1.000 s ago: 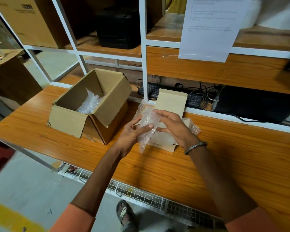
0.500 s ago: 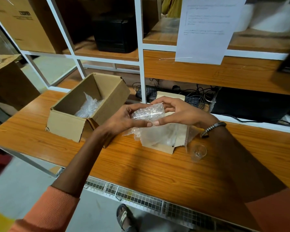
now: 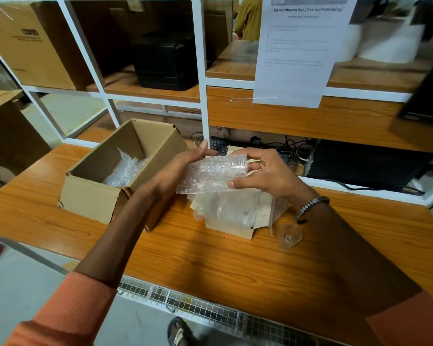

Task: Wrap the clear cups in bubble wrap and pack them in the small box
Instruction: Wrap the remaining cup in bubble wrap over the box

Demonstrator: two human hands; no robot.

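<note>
Now my left hand [image 3: 183,168] and right hand [image 3: 268,176] have lifted the bubble-wrapped cup [image 3: 213,174] to frame centre, both gripping it; the small box [image 3: 93,196] waits centre-left, a bare clear cup [image 3: 289,237] lower right, so packing comes next.

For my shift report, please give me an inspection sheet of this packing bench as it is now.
Surface: orange wood-grain bench top, no spill seen.
Job's things: bubble-wrapped bundle held above the bench; open brown cardboard box with bubble wrap inside; bare clear plastic cup upright on the bench.
Clutter: loose bubble wrap sheets over a flat beige carton.
Grippers: left hand and right hand both grip the bundle.
Cables: tangled black cables behind the bench.
Surroundings: white shelf frame; printed paper notice.
</note>
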